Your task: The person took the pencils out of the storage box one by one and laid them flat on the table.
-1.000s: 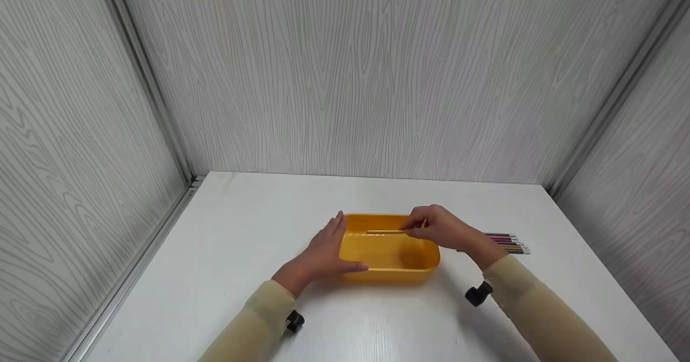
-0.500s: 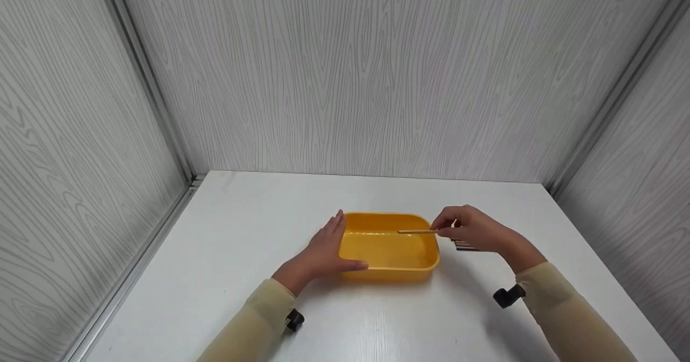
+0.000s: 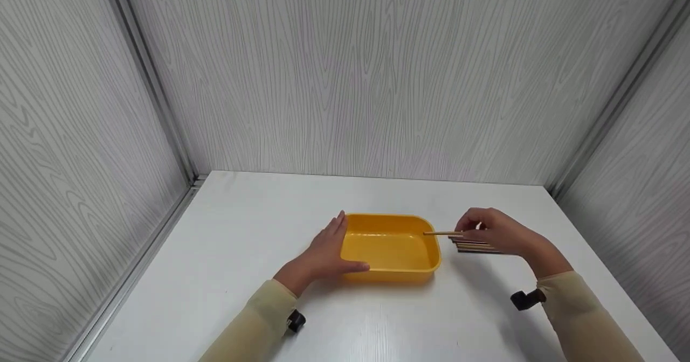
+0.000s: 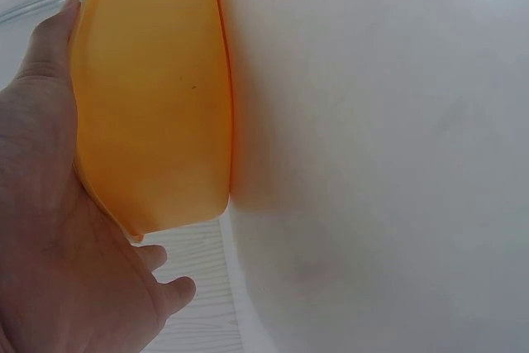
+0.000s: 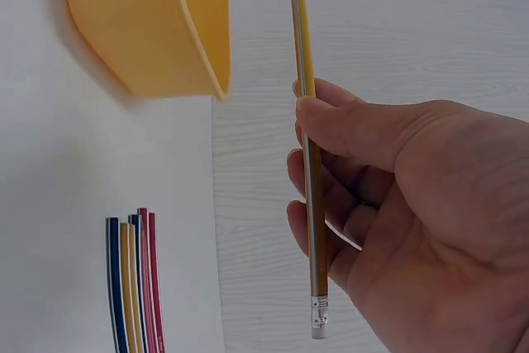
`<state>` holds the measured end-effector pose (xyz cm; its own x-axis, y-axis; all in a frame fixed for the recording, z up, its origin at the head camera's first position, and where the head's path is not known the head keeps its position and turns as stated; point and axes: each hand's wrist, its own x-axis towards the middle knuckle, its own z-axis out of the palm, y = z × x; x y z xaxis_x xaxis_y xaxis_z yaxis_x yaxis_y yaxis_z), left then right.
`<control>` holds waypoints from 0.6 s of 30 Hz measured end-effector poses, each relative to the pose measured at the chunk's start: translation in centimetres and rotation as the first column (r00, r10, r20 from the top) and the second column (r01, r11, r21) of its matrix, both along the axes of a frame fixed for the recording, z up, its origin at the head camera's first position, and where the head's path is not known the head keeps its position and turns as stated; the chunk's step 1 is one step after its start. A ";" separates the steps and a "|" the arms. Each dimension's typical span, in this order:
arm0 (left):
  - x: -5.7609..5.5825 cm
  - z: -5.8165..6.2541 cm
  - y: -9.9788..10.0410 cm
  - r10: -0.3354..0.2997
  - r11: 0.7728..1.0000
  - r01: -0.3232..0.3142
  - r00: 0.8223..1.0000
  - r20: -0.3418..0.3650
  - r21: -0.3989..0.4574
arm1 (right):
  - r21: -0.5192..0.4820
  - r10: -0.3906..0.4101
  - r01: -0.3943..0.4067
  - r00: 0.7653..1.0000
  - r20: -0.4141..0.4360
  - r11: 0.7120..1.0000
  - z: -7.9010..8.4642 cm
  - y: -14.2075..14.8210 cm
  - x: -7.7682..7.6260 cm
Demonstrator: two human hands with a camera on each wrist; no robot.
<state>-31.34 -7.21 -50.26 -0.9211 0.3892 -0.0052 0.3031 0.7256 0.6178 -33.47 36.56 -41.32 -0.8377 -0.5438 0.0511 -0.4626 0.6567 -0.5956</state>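
Observation:
A yellow pencil point(image 3: 442, 233) with a metal-banded eraser end is pinched between the thumb and fingers of my right hand point(image 3: 498, 234). In the right wrist view the pencil point(image 5: 316, 229) is held up off the table, and its far tip in the head view overlaps the right rim of the yellow plastic box point(image 3: 388, 276). My left hand point(image 3: 319, 253) rests against the left end of that box, fingers straight and thumb along the front rim. No pencils show inside the box.
Several pencils point(image 5: 132, 287), blue, yellow and reddish, lie side by side on the white table point(image 3: 242, 232), right of the box and partly under my right hand in the head view. Grey wood-grain panels point(image 3: 345, 82) enclose the table at the back and sides.
My right hand has moved right with the pencil, from above the box to above the row of pencils. The left hand and the box have stayed in place.

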 end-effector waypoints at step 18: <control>-0.1 0.0 0.0 -0.012 1.000 0.012 1.000 -0.005 -0.008 | 0.006 -0.113 0.113 0.994 0.015 0.994 -0.6 5.3 0.2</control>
<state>-31.41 -7.18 -50.27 -0.9163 0.4004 -0.0039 0.3149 0.7267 0.6106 -33.24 41.81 -41.96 -0.8943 -0.4461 0.0350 -0.3762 0.7071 -0.5988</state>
